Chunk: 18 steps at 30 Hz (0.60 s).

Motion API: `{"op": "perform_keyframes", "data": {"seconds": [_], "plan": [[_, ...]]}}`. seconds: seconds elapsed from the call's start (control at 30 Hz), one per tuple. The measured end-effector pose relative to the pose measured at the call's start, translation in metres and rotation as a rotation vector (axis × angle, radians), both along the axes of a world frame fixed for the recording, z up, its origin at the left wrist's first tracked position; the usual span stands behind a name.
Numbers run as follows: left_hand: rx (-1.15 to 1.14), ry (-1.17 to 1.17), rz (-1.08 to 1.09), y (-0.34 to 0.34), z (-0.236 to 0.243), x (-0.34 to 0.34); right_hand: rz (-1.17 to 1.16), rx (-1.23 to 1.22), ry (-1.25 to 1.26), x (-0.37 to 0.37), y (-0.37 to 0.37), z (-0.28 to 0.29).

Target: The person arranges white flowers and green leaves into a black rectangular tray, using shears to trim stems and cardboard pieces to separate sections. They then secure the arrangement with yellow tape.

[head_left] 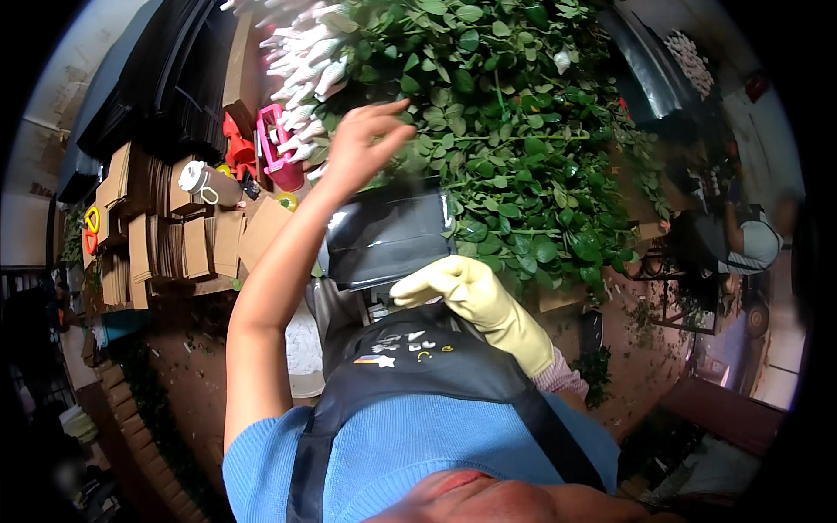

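Observation:
My left hand (370,144), bare, reaches over the edge of a large pile of green leafy stems (514,139). Its fingers are stretched out and apart, and I see nothing held in them. Just beyond it lie several white net-like sleeves (305,65); what is inside them is hard to make out. My right hand (466,292) wears a pale yellow rubber glove. It hovers close to my black apron (418,353), its fingers pointing left and nothing visible in them. Between the two hands lies a shiny dark plastic sheet (392,234) beside the leaves.
At the left stand many folded brown cardboard pieces (179,248), a white lidded cup (209,183) and a pink plastic holder (277,148). Dark stacked sheets (166,83) rise behind them. Another person (757,242) is at the far right. Leaf scraps litter the floor (641,349).

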<state>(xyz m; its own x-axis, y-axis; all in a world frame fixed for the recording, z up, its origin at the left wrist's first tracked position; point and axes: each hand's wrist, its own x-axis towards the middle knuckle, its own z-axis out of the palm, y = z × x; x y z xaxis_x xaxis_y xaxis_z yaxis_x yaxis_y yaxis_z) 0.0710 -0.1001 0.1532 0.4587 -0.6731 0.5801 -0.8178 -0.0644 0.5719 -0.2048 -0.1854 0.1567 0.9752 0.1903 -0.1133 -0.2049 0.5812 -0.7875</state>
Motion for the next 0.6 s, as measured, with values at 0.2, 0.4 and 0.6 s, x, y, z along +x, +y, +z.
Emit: {"op": "perform_keyframes", "data": {"seconds": [0.2,0.4,0.6], "plan": [[1.267,-0.027,0.099,-0.107,-0.041,-0.038,-0.337,-0.035,0.161,-0.05,-0.032,-0.032],[1.531,-0.107,0.089,-0.133,-0.029,-0.053,-0.269,-0.159,0.313,-0.108,-0.009,-0.075],[0.63,-0.012,0.141,-0.104,-0.056,-0.045,-0.108,-0.338,0.71,-0.068,-0.022,-0.132]]}}
